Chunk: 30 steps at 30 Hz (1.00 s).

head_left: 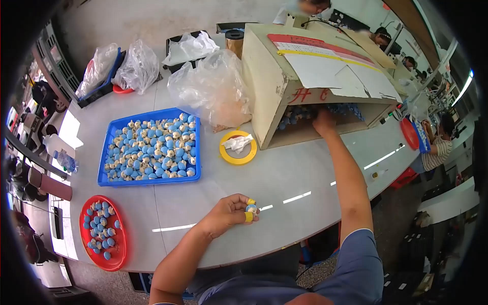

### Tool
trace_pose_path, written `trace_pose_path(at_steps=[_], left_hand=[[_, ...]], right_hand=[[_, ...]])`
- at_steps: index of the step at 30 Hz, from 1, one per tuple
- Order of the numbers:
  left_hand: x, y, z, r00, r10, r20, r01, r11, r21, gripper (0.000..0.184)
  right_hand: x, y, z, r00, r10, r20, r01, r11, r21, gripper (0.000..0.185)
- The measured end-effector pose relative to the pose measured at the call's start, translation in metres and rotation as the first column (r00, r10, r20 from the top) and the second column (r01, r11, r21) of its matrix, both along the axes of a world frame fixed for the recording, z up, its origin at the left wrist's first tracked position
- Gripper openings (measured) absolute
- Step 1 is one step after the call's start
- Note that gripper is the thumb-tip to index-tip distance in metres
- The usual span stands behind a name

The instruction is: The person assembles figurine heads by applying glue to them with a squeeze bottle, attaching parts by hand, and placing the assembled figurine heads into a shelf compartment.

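Blue-and-white piece pinched in left hand.
Right hand inside beige box, grip impossible to tell; leftward, yellow tape roll, filled blue tray.

Before me stretches a glossy pale-grey desk streaked with reflected light, a pale wall beyond it, speckled floor below and a bright tube light to my right.

White glare streaks cross my table. The box is dim inside. My view bows and blackens round its edges.
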<state>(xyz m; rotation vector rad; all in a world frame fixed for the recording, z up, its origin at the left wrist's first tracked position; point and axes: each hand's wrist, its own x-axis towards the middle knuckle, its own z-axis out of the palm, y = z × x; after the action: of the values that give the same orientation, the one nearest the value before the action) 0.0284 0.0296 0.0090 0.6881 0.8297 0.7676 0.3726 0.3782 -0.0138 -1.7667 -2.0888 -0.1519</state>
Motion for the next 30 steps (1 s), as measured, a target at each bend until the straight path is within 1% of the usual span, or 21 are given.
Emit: trace_pose_path(at_steps=[1, 4, 7, 8, 9, 11, 13, 16, 19, 20, 23, 24, 27, 30], left_hand=[[0.001, 0.000, 0.001, 1.000, 0.001, -0.010, -0.001, 1.000, -0.002, 0.034], [0.000, 0.000, 0.001, 0.999, -0.008, -0.032, 0.008, 1.000, -0.002, 0.033], [0.000, 0.001, -0.001, 0.999, -0.023, -0.033, 0.024, 1.000, 0.013, 0.033], [0.000, 0.000, -0.002, 0.999, -0.022, -0.032, 0.022, 1.000, 0.018, 0.033], [0.000, -0.001, -0.002, 1.000, -0.016, -0.021, 0.016, 1.000, 0.019, 0.033], [0.001, -0.001, -0.004, 1.000, -0.007, 0.001, 0.007, 1.000, 0.013, 0.034], [0.002, -0.001, -0.003, 1.000, -0.006, -0.028, 0.006, 1.000, 0.023, 0.034], [0.003, -0.001, -0.003, 0.999, 0.008, -0.040, -0.007, 0.999, 0.032, 0.032], [0.002, -0.003, 0.001, 0.999, 0.023, -0.039, -0.022, 0.999, 0.029, 0.030], [0.002, -0.003, 0.002, 0.999, 0.026, -0.042, -0.025, 0.999, 0.027, 0.030], [0.003, -0.004, -0.004, 0.999, 0.029, -0.037, -0.029, 0.999, 0.023, 0.032], [0.003, -0.003, -0.004, 0.999, 0.031, -0.035, -0.030, 0.999, 0.019, 0.032], [0.003, -0.003, -0.005, 0.999, 0.032, -0.031, -0.031, 0.999, 0.035, 0.035], [0.003, -0.003, -0.007, 0.999, 0.045, -0.029, -0.044, 0.999, 0.026, 0.036]], right_hand=[[0.000, 0.000, 0.001, 1.000, 0.006, 0.022, -0.006, 1.000, -0.001, 0.046], [0.006, -0.008, -0.002, 0.997, -0.065, -0.027, 0.066, 0.997, 0.038, 0.046], [0.016, -0.041, -0.004, 0.950, 0.048, -0.307, -0.054, 0.998, -0.012, 0.039], [0.015, -0.059, -0.007, 0.842, 0.053, -0.536, -0.130, 0.986, -0.107, 0.032], [0.007, -0.086, -0.004, 0.682, 0.023, -0.731, -0.226, 0.957, -0.181, 0.025], [-0.026, -0.163, 0.030, 0.391, -0.057, -0.919, -0.421, 0.876, -0.234, 0.015], [-0.038, -0.214, 0.035, 0.418, -0.041, -0.907, -0.574, 0.762, -0.299, 0.013], [-0.062, -0.266, 0.034, 0.634, 0.221, -0.741, -0.591, 0.757, -0.280, 0.015], [-0.069, -0.279, 0.017, 0.686, 0.264, -0.678, -0.507, 0.841, -0.186, 0.016], [-0.068, -0.280, 0.017, 0.720, 0.265, -0.641, -0.484, 0.853, -0.192, 0.018], [-0.062, -0.282, 0.013, 0.769, 0.388, -0.507, -0.470, 0.882, -0.039, 0.020], [-0.064, -0.286, 0.014, 0.766, 0.395, -0.508, -0.456, 0.890, 0.006, 0.023], [-0.067, -0.296, 0.015, 0.792, 0.505, -0.343, -0.489, 0.861, 0.140, 0.024], [-0.066, -0.304, 0.009, 0.791, 0.570, -0.222, -0.534, 0.821, 0.202, 0.025]])
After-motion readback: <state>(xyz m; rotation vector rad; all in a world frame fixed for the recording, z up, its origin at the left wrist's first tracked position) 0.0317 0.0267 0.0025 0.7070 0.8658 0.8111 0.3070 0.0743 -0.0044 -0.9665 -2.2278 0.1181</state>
